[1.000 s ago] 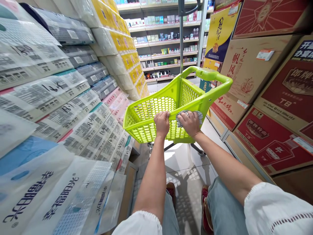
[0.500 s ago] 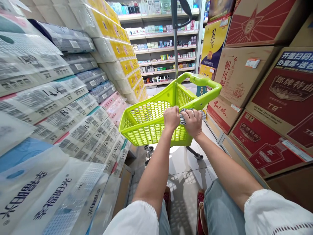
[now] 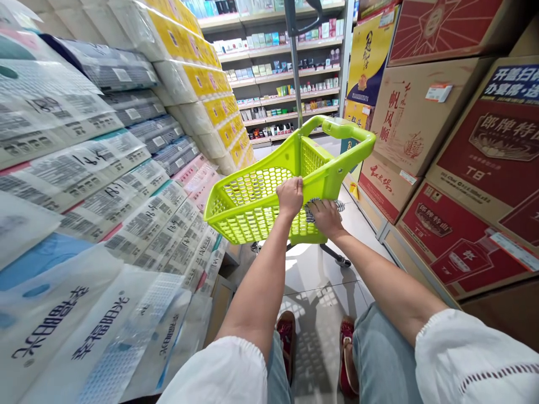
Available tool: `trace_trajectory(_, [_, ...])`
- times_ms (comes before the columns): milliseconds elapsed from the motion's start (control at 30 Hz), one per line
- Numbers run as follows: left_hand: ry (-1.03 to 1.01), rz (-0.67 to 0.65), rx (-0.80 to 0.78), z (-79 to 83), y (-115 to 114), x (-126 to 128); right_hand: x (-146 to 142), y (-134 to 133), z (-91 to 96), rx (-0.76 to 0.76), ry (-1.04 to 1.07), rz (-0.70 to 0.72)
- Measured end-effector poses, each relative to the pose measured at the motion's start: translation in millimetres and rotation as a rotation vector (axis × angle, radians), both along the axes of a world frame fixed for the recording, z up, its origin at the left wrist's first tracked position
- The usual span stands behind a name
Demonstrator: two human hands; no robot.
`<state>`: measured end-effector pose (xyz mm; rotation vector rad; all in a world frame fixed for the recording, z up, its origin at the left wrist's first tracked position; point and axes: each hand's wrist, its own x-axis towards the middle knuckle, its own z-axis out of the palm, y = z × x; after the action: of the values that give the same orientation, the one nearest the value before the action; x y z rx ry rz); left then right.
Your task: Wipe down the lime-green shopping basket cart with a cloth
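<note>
A lime-green plastic shopping cart stands tilted in a shop aisle in front of me, its handle at the far end. My left hand is closed over the cart's near rim. Right beside it, my right hand presses a grey and white striped cloth against the cart's outer side wall, fingers curled on the cloth. The basket looks empty inside.
Stacked packs of tissue and toilet paper wall the left side. Cardboard cartons with red print line the right. Shelves of small goods close the aisle's far end behind a grey pole. Pale floor tiles lie under the cart.
My right hand has slid the cloth down from the rim onto the cart's side wall. My left hand has shifted slightly right along the rim; the view moved a little.
</note>
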<state>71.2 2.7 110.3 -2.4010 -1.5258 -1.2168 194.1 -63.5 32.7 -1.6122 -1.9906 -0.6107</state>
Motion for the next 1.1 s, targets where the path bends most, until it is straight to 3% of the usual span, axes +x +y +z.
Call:
trace_trajectory(167, [0.015,-0.007,0.030,-0.8,-7,-2,1,13,32.3,0.264,0.113,-0.087])
trace_trajectory(233, [0.015,-0.008,0.029,-1.0,-8,-2,-1,16,37.1,0.302,0.138,-0.098])
trace_trajectory(367, [0.010,-0.008,0.021,-1.7,-7,-2,-5,11,19.7,0.244,0.141,-0.118])
trace_trajectory(533, [0.007,-0.014,0.005,0.1,-5,-1,-3,-2,-10.3,0.072,0.003,-0.040])
trace_trajectory(633, [-0.003,-0.012,0.015,0.3,-6,-1,1,0,-3.1,0.082,-0.029,-0.012])
trace_trajectory(833, [-0.019,-0.018,0.020,-2.0,-8,-2,3,15,34.5,0.346,0.099,-0.107])
trace_trajectory(933, [-0.016,-0.012,0.009,-1.3,-7,-2,-1,14,27.6,0.326,0.111,-0.111])
trace_trajectory(1100, [-0.008,-0.023,-0.006,1.4,-5,-3,-3,2,-2.9,0.138,0.004,-0.012])
